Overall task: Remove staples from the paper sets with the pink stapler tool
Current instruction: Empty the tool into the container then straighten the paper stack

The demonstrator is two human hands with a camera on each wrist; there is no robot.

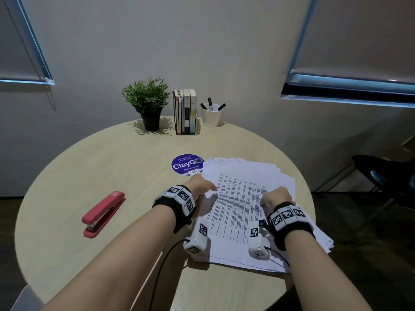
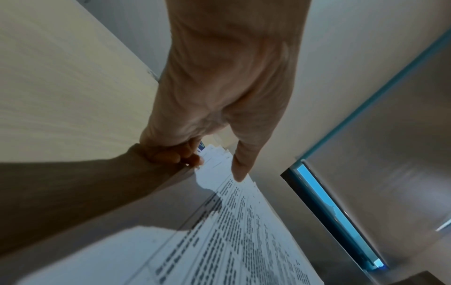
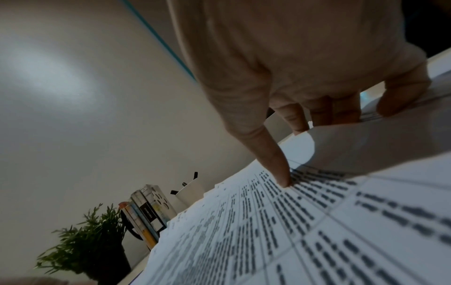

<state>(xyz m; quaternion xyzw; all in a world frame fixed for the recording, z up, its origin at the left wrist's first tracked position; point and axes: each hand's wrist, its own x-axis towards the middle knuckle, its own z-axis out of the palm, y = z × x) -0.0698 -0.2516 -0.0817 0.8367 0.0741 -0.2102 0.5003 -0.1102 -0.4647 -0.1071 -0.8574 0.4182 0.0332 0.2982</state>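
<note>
Step in hand, I judge: taking up a set. Left grip [image 1: 199, 185] and right grip [image 1: 277, 196] each pinch an edge of the papers [image 1: 242, 191] on the desk [image 1: 112, 167]. The stapler [image 1: 103, 213] lies apart to the left; next, one grip must fetch it.

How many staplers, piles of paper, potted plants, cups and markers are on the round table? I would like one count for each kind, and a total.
pink stapler: 1
paper pile: 1
potted plant: 1
white cup: 1
markers: 3
Total: 7

grey wall [image 1: 202, 41], drawn blinds [image 1: 359, 41], round table [image 1: 89, 164]
</note>
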